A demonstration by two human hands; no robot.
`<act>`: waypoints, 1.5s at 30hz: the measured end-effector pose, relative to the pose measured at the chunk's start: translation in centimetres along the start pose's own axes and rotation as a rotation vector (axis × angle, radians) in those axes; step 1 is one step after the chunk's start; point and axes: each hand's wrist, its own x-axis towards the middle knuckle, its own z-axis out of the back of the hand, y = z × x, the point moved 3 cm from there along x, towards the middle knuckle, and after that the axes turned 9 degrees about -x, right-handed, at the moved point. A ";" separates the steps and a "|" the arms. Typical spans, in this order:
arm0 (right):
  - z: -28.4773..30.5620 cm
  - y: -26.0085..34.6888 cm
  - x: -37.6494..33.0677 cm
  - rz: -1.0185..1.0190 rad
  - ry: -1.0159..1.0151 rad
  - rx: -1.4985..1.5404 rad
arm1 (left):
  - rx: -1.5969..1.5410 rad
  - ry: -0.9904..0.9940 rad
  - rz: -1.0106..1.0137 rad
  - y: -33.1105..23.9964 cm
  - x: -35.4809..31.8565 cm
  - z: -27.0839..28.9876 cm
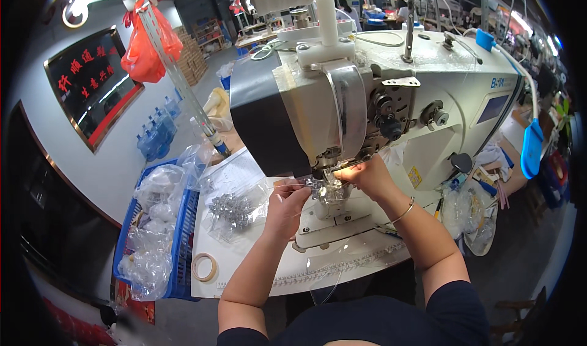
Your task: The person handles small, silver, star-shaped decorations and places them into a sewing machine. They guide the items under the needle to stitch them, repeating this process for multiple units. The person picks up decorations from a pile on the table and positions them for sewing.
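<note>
A large white industrial sewing machine [293, 95] with a dark end cover stands in front of me. My left hand [288, 204] is just left of the needle area, thumb and fingers pinched together. Fine thread-like lines and a shiny see-through piece show by its fingertips, but what it grips is too small to make out. My right hand [369, 178] reaches in from the right, its fingers closed beside the presser foot [330, 172]. Whatever lies in them is hidden. Light from the machine falls on the narrow raised sewing bed [327, 210] between both hands.
A transparent bag of small grey parts [231, 213] lies left on the white table, near a tape roll [204, 268]. Along the front edge runs a measuring tape [342, 266]. A blue basket [183, 248] of plastic bags stands left; bagged items [468, 208] lie right.
</note>
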 end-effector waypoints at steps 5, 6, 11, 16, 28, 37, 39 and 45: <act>0.1 0.2 0.7 0.130 -0.029 -0.085 | 0.047 -0.036 0.161 -0.8 1.1 0.3; 0.2 -0.1 0.8 0.149 -0.028 -0.115 | 0.070 -0.027 0.135 -1.0 1.3 -0.1; 0.4 -0.1 1.2 0.104 0.026 -0.113 | 0.215 0.034 0.023 -2.0 1.0 -1.8; 0.3 -0.5 1.2 0.117 0.025 -0.077 | 0.030 -0.128 0.032 1.0 -1.0 -0.4; 0.5 0.2 1.0 0.100 0.037 -0.165 | 0.571 0.244 -0.139 -1.1 3.6 -0.4; 0.6 0.0 1.0 0.097 0.037 -0.202 | 0.427 0.090 0.099 -0.1 2.4 0.9; 0.6 -0.2 1.0 0.129 0.021 -0.180 | 0.044 0.174 0.216 -1.1 0.5 -0.2; 0.5 -0.8 1.2 0.095 0.032 -0.144 | -0.155 0.039 0.220 -1.1 -0.5 -1.1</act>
